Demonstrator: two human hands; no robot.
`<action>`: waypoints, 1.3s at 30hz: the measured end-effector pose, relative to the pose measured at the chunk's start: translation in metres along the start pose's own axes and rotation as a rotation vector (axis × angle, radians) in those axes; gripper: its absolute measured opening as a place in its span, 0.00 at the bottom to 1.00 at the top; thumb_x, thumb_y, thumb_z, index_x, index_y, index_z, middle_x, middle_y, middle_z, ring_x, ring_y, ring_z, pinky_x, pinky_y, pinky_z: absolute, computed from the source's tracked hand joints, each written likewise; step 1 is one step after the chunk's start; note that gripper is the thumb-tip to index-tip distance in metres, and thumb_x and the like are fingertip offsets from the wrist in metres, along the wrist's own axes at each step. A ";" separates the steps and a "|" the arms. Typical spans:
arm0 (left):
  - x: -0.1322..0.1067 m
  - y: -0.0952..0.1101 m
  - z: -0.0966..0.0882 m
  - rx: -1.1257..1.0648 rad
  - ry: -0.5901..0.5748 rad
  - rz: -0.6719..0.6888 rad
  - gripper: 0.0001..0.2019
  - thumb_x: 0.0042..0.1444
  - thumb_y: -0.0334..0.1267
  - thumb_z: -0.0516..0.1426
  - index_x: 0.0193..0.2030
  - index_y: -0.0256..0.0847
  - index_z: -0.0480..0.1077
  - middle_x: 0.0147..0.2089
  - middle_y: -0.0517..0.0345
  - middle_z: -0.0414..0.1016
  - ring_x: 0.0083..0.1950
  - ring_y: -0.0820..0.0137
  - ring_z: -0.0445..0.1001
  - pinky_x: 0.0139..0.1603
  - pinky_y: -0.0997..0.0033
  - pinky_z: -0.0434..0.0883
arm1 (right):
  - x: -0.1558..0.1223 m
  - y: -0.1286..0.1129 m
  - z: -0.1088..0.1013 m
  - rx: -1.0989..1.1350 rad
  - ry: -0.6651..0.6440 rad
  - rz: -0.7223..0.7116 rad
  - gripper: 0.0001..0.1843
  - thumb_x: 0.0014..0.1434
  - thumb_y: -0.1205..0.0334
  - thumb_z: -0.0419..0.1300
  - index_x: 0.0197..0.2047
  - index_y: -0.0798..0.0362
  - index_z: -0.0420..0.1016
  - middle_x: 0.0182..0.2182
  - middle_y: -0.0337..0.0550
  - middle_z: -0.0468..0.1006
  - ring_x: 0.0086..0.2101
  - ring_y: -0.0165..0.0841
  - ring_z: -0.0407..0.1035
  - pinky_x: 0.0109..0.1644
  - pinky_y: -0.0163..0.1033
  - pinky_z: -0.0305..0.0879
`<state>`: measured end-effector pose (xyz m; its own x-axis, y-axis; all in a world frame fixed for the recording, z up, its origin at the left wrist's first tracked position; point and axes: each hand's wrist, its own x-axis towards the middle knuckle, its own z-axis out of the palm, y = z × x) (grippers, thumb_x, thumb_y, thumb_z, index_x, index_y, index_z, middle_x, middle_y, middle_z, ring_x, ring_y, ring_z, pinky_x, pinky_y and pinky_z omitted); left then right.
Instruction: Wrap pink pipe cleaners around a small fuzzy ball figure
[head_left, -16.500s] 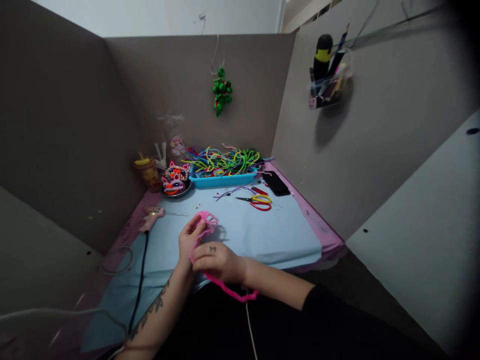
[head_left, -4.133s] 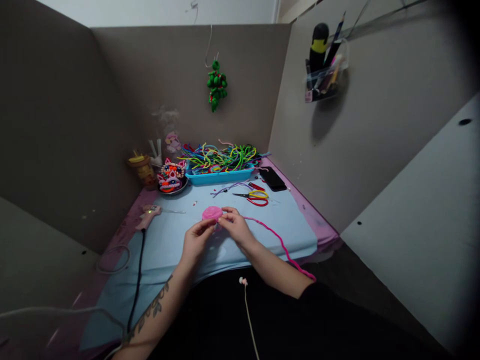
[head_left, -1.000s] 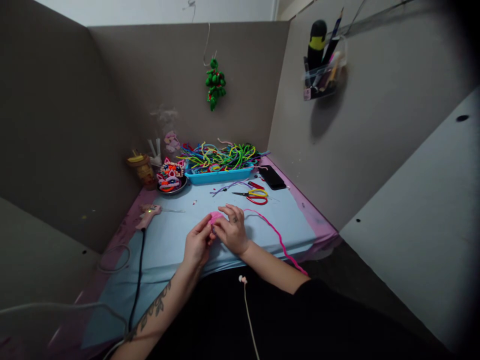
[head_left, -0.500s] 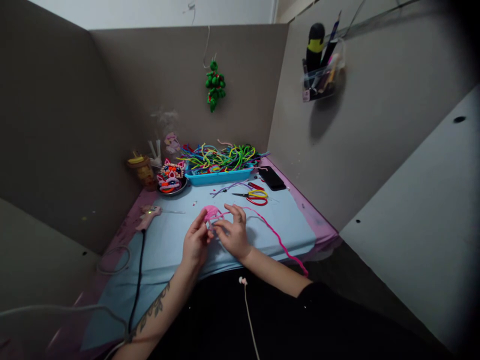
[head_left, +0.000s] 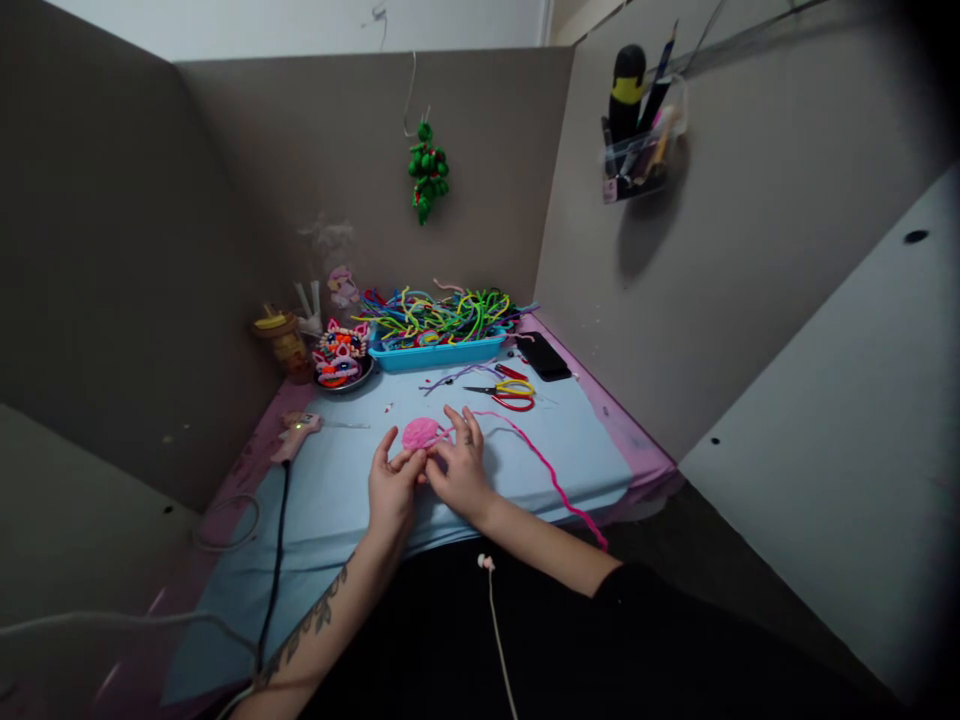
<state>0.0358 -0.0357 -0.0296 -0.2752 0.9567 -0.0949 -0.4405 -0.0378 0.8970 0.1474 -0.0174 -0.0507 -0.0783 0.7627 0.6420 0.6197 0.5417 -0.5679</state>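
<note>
Between my hands is a flat, round pink coil (head_left: 421,433), made of fuzzy stem or yarn. My left hand (head_left: 394,482) pinches its lower edge between thumb and fingers. From the coil a pink fuzzy strand (head_left: 551,472) runs past my right hand and trails in a curve to the table's front edge. My right hand (head_left: 461,468) has thumb and forefinger closed at the coil's lower right edge, with the strand passing by its raised fingers. The fingertips of both hands nearly meet there, and the exact pinch point is partly hidden.
Behind my hands lie scissors (head_left: 511,393) and a phone (head_left: 544,357). A blue tray (head_left: 439,354) heaped with coloured fuzzy stems stands at the back. On the left are a glue gun (head_left: 298,437) with a cord, a bowl (head_left: 358,380) of finished pieces and a cup (head_left: 285,345).
The pink coil has turned to show its flat face. My left hand's grip has shifted to its lower edge, and my right fingertips have come closer to the left ones.
</note>
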 end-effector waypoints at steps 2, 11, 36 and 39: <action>0.001 0.000 0.001 -0.010 0.009 -0.014 0.53 0.33 0.35 0.73 0.66 0.35 0.54 0.30 0.58 0.78 0.25 0.74 0.74 0.24 0.80 0.66 | -0.001 0.000 0.001 -0.022 -0.010 0.002 0.04 0.55 0.65 0.61 0.32 0.52 0.78 0.66 0.49 0.57 0.68 0.50 0.40 0.68 0.59 0.46; 0.005 -0.003 -0.003 0.036 -0.003 -0.043 0.49 0.33 0.38 0.73 0.62 0.32 0.56 0.25 0.61 0.76 0.16 0.80 0.64 0.19 0.81 0.58 | -0.002 0.004 0.003 -0.029 0.020 -0.032 0.05 0.56 0.66 0.60 0.32 0.52 0.78 0.64 0.48 0.58 0.66 0.48 0.43 0.68 0.56 0.48; 0.007 -0.003 -0.004 0.036 0.009 -0.015 0.46 0.31 0.39 0.73 0.58 0.32 0.59 0.23 0.62 0.75 0.17 0.80 0.64 0.21 0.81 0.59 | -0.001 0.008 0.007 0.024 0.014 -0.047 0.06 0.54 0.67 0.61 0.28 0.51 0.78 0.61 0.48 0.63 0.64 0.48 0.49 0.67 0.57 0.50; 0.007 -0.001 -0.005 0.036 -0.045 -0.039 0.48 0.32 0.39 0.73 0.61 0.35 0.58 0.27 0.58 0.78 0.18 0.79 0.67 0.22 0.81 0.61 | -0.001 0.009 0.007 0.006 0.001 -0.025 0.06 0.54 0.66 0.61 0.28 0.51 0.79 0.61 0.49 0.63 0.64 0.48 0.48 0.67 0.58 0.50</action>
<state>0.0296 -0.0307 -0.0331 -0.2193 0.9693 -0.1111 -0.4190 0.0093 0.9079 0.1470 -0.0111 -0.0603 -0.0931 0.7484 0.6567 0.6126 0.5630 -0.5547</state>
